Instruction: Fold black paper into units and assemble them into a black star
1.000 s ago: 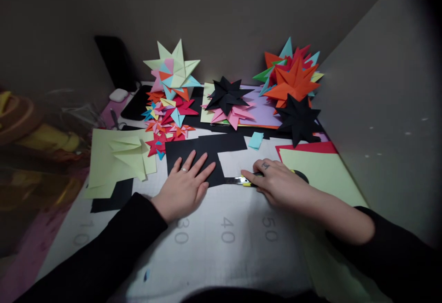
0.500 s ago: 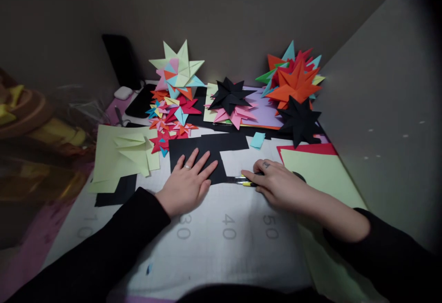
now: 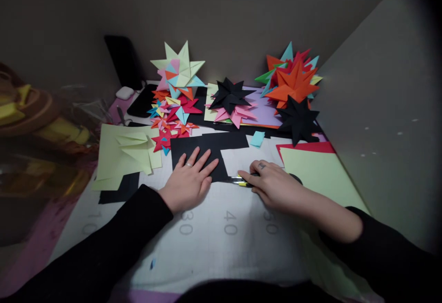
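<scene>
My left hand (image 3: 189,181) lies flat with fingers spread on a sheet of black paper (image 3: 221,142). The paper has an L-like outline, with a narrow strip running to the right. In my right hand (image 3: 271,181) is a utility knife (image 3: 244,184) with a black and yellow handle, my index finger stretched along its top. Its metal blade meets the lower right corner of the black paper, low over the white sheet marked with numbers. My palm hides most of the handle. A small light-blue paper piece (image 3: 257,139) lies beyond the right hand.
Folded paper stars stand along the back: a pale green one (image 3: 183,70), black ones (image 3: 230,95) and an orange one (image 3: 293,82). Pale green sheets (image 3: 113,155) lie left, another (image 3: 317,169) right. A phone (image 3: 122,61) leans on the wall beside a white case (image 3: 125,93).
The view has shifted slightly. My right hand and the knife have moved a little to the left; my left hand stays pressed on the black paper.
</scene>
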Motion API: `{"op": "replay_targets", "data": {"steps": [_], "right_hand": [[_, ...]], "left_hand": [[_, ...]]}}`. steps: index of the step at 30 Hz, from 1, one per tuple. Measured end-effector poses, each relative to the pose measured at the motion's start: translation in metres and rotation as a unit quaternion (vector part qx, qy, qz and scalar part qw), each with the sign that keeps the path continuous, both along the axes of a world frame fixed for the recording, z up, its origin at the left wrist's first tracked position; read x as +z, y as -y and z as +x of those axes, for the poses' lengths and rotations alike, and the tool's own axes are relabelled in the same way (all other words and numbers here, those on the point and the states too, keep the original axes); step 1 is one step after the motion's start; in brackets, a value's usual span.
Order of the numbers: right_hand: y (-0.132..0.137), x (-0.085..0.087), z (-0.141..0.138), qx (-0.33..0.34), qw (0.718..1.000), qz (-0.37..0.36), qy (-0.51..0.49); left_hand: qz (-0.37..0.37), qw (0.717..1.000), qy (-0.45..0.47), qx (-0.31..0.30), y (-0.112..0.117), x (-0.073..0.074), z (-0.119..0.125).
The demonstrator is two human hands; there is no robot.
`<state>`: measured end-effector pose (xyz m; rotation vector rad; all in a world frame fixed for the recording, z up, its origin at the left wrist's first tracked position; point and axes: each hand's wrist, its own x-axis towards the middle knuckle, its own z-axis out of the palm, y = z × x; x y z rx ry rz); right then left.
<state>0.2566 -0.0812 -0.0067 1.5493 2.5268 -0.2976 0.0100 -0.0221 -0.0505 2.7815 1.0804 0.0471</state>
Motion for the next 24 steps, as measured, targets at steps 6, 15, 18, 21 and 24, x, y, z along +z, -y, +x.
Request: {"op": "replay_targets", "data": {"steps": [6, 15, 18, 21, 24], "right_hand": [[0.004, 0.004, -0.003, -0.014, 1.000, 0.007, 0.006], [0.007, 0.005, -0.011, -0.023, 0.999, 0.028, 0.009], [0.009, 0.005, -0.017, -0.029, 0.999, 0.021, 0.016], [0.010, 0.005, -0.017, -0.034, 0.999, 0.006, 0.011], [0.012, 0.002, -0.015, -0.038, 0.999, -0.002, -0.002]], "left_hand": [[-0.014, 1.000, -0.021, -0.014, -0.012, 0.007, -0.004], [-0.011, 0.988, -0.036, -0.151, -0.057, 0.011, -0.019], [-0.015, 0.990, -0.033, -0.139, -0.056, 0.008, -0.019], [-0.021, 0.990, -0.032, -0.136, -0.054, 0.008, -0.018], [-0.027, 0.990, -0.026, -0.134, -0.054, 0.008, -0.019]]}}
